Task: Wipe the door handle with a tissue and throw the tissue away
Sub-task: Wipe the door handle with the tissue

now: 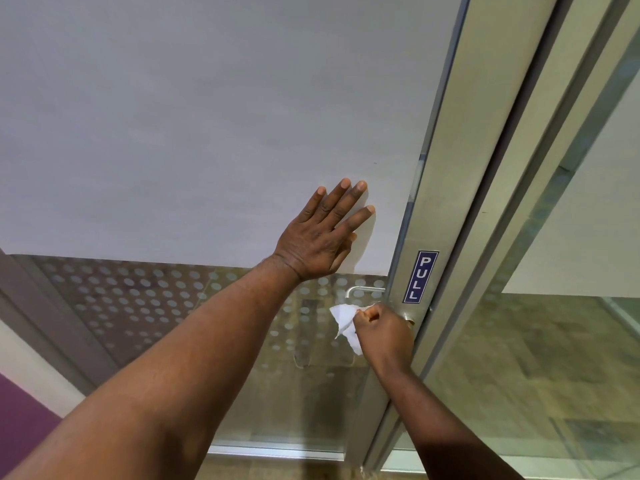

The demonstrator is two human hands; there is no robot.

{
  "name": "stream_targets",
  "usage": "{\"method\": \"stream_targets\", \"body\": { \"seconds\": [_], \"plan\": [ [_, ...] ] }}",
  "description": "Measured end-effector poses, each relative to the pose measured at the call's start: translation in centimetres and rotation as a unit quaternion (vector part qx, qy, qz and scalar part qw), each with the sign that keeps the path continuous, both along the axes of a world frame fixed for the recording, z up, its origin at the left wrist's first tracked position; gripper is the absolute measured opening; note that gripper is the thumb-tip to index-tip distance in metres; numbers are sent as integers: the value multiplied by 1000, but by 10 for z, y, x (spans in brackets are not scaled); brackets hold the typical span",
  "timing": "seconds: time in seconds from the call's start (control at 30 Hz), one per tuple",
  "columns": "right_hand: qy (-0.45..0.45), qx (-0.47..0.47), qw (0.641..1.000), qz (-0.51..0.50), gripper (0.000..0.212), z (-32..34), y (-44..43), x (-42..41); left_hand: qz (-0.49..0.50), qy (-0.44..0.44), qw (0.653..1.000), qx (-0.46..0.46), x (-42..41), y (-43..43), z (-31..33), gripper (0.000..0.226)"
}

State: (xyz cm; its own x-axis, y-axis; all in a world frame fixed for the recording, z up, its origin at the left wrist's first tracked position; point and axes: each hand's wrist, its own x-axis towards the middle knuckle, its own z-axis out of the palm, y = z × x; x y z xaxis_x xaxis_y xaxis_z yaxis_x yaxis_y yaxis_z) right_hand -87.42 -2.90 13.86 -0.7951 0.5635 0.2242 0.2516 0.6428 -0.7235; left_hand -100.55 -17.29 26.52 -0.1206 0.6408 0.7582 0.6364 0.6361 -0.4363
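Note:
A glass door with a frosted white panel (pixel 207 133) fills most of the view. Its metal lever handle (pixel 363 290) juts left from the aluminium stile (pixel 436 202). My left hand (pixel 322 233) lies flat on the frosted panel just above the handle, fingers spread. My right hand (pixel 382 332) is closed around a crumpled white tissue (pixel 344 322) and pressed against the handle's base, hiding the near part of the lever.
A blue PULL sticker (pixel 420 277) sits on the stile above my right hand. Below the frosted panel the glass carries a dotted film (pixel 138 299). A second glass pane (pixel 571 237) stands to the right. Tiled floor (pixel 519 375) shows through the glass.

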Motion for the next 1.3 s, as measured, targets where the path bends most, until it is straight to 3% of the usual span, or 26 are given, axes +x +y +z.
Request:
{"method": "stream_targets", "body": {
  "seconds": [0.3,0.53,0.7,0.9,1.1,1.3],
  "plan": [
    [102,-53,990,-77,25,12,31,22,6,1,1000,-3,4,0,2,65],
    [56,88,991,82,11,-16,16,37,3,0,1000,0,5,0,3,65],
    [56,192,970,135,17,-34,10,34,6,-1,1000,-4,4,0,3,66],
    [23,213,966,144,21,-27,2,20,2,-1,1000,-4,2,0,1,68],
    [-71,197,961,179,28,-14,-8,-5,2,-1,1000,-6,2,0,0,68],
    [-52,274,931,236,25,-16,-9,2,2,7,1000,-3,2,0,2,68]
  ]
}}
